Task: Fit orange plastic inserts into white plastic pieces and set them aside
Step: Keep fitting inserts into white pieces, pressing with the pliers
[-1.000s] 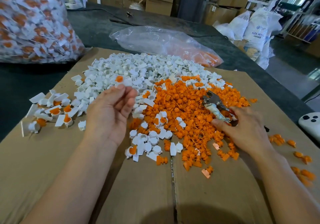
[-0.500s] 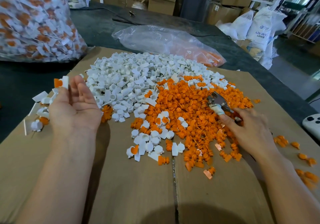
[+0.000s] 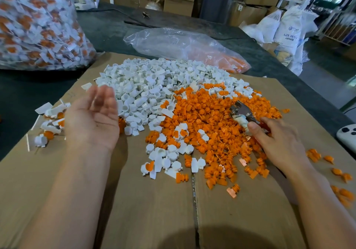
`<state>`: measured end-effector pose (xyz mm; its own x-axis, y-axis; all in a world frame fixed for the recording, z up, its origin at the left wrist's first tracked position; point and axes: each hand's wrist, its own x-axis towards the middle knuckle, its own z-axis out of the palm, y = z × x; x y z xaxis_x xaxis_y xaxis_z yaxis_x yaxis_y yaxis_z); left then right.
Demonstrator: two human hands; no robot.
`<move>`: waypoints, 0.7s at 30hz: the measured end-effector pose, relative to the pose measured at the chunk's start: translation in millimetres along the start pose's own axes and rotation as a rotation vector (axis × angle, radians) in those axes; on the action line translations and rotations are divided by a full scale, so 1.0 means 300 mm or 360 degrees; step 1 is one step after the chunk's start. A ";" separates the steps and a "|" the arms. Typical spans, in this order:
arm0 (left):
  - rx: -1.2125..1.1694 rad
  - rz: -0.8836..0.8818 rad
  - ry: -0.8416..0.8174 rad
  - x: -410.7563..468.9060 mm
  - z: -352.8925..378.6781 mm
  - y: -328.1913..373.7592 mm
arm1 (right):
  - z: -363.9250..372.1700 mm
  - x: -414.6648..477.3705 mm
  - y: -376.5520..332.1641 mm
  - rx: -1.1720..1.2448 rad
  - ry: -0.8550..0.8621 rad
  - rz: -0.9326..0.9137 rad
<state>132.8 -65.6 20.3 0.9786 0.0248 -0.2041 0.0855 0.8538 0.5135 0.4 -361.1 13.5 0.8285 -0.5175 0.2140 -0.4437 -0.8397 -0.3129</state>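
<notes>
Two hands are in my view over the flattened cardboard (image 3: 154, 210) that covers the dark tabletop (image 3: 107, 33). My left hand (image 3: 92, 119) is palm-up with its fingers (image 3: 104, 96) spread and loosely curled; the fingertips are motion-blurred, and I see nothing in the palm. It sits just beside the near-left edge of the white plastic pieces (image 3: 146, 87), between that heap and the assembled pieces (image 3: 50, 119) set aside at the left edge of the cardboard. My right hand (image 3: 277, 143) is palm-down with its fingers closed around the handle of a metal tool (image 3: 240, 112). The tool head rests on the orange plastic inserts (image 3: 208, 121), which lie right of the white heap and touch it.

Hidden or unclear:
- The tool handle is mostly covered by my right hand; only a red strip and a pale wrapping show.
- A clear bag (image 3: 183, 46) behind the piles holds orange parts, indistinct through the film.
- A large filled bag (image 3: 38, 23) at far left is cut off by the frame.
- A white device (image 3: 346, 135) at the right edge is partly cut off.
</notes>
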 end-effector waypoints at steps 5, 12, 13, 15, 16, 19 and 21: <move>0.1640 0.0301 -0.0208 -0.061 0.049 -0.095 | -0.004 -0.001 -0.003 0.0000 0.0004 -0.0016; 0.2648 0.0695 -0.0395 -0.050 0.029 -0.154 | -0.004 -0.005 -0.005 0.0029 0.0019 -0.0024; 0.2706 0.0720 -0.0419 -0.047 0.028 -0.160 | -0.005 -0.005 -0.007 0.0034 0.0028 -0.0027; 0.2769 0.0767 -0.0437 -0.043 0.028 -0.167 | -0.008 -0.007 -0.011 0.0049 0.0072 -0.0041; 0.2773 0.0783 -0.0436 -0.041 0.028 -0.167 | -0.009 -0.009 -0.013 0.0062 0.0100 -0.0047; 0.2768 0.0812 -0.0463 -0.040 0.025 -0.163 | -0.016 -0.015 -0.019 0.0100 0.0169 -0.0049; 0.2761 0.0784 -0.0475 -0.040 0.023 -0.160 | -0.024 -0.019 -0.022 0.0137 0.0213 -0.0059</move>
<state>118.1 -110.4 3.8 0.9519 -0.1709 0.2542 -0.3029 -0.6485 0.6984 -3.8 -353.6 20.9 0.7884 -0.5084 0.3464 -0.3779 -0.8445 -0.3795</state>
